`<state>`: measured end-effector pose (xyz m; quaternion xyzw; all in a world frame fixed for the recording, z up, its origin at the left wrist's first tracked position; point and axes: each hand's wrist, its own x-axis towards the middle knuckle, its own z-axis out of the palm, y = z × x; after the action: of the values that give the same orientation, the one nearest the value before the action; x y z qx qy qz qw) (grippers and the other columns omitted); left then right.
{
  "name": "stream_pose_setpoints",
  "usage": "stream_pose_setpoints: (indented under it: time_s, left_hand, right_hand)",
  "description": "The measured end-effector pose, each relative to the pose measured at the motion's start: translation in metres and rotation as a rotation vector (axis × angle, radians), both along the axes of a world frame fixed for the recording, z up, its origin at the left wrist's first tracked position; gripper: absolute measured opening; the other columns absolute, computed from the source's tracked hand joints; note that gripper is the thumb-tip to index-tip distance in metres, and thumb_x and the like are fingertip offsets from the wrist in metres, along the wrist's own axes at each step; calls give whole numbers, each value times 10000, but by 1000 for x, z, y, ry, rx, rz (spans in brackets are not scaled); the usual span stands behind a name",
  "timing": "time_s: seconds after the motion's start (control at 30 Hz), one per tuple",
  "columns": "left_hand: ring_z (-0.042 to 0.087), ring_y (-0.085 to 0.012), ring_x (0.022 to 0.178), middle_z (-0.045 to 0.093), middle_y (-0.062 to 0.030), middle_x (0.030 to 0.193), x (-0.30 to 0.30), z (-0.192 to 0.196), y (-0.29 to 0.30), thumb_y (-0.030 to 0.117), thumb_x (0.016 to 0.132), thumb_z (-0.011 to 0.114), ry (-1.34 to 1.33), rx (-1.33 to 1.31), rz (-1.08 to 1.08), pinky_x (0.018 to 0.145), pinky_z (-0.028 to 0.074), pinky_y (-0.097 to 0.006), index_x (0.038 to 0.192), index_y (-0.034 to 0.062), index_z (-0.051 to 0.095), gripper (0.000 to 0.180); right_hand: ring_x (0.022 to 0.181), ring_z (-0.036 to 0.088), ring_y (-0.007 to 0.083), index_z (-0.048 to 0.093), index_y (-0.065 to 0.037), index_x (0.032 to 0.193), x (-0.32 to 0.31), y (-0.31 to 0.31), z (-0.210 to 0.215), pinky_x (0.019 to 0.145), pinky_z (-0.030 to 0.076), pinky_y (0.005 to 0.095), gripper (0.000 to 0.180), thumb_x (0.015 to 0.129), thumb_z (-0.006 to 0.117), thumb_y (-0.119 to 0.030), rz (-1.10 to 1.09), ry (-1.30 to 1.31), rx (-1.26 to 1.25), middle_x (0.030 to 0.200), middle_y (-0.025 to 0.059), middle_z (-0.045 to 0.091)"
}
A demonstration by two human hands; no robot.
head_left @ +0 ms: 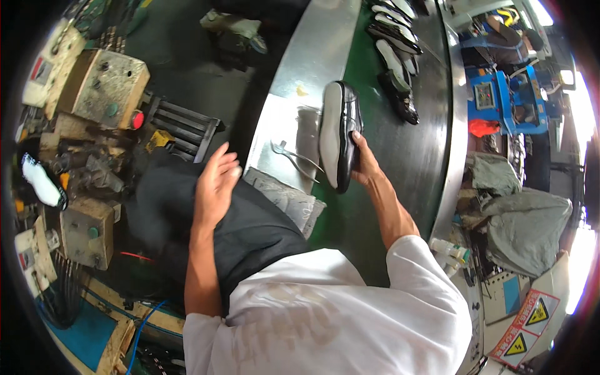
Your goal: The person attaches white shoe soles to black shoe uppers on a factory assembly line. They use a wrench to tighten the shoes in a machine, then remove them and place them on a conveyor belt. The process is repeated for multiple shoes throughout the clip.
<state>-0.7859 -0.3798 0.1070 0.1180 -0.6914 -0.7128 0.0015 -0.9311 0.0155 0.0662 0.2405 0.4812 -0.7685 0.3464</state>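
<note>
right hand (364, 164) fingers hidden behind black shoe (347, 134), left hand (215, 181) motion-blurred

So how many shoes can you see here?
About 6. One black shoe, pale sole showing, is gripped in the right hand over the green belt. Roughly five more shoes lie farther along it, overlapping, so some may be hidden.

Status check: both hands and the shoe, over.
Right hand grips black shoe on its side, pale sole showing, at the edge of the green conveyor belt. Left hand open, empty, over the lap. Metal pliers lie beside the shoe.
</note>
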Motion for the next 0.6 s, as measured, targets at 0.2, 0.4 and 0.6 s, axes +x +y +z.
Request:
stream_pose_setpoints:
  time_s: [0.2,0.4,0.6]
  left_hand:
    - [516,-256,1404,541,-191,1524,-24,28,1,312,981,795,204,407,207,1168,429,-405,1582,-60,415,803]
    - [641,-205,1205,689,-161,1309,64,39,-59,214,1073,651,63,323,610,1065,502,-358,1469,-76,556,500]
    - [485,-237,1458,512,-179,1588,170,15,-72,79,1002,606,130,371,626,1229,357,-367,1635,-69,367,693]
  right_hand:
    - [1449,520,330,147,-164,1744,43,-210,66,1211,427,484,1102,946,813,-529,351,287,-340,1648,180,435]
    - [1391,557,332,307,142,1621,103,-339,65,1168,456,416,994,985,791,-449,604,580,45,1513,316,538]
    - [1349,592,311,443,153,1554,145,-357,51,1158,446,375,761,1082,621,-417,816,490,19,1455,303,603]
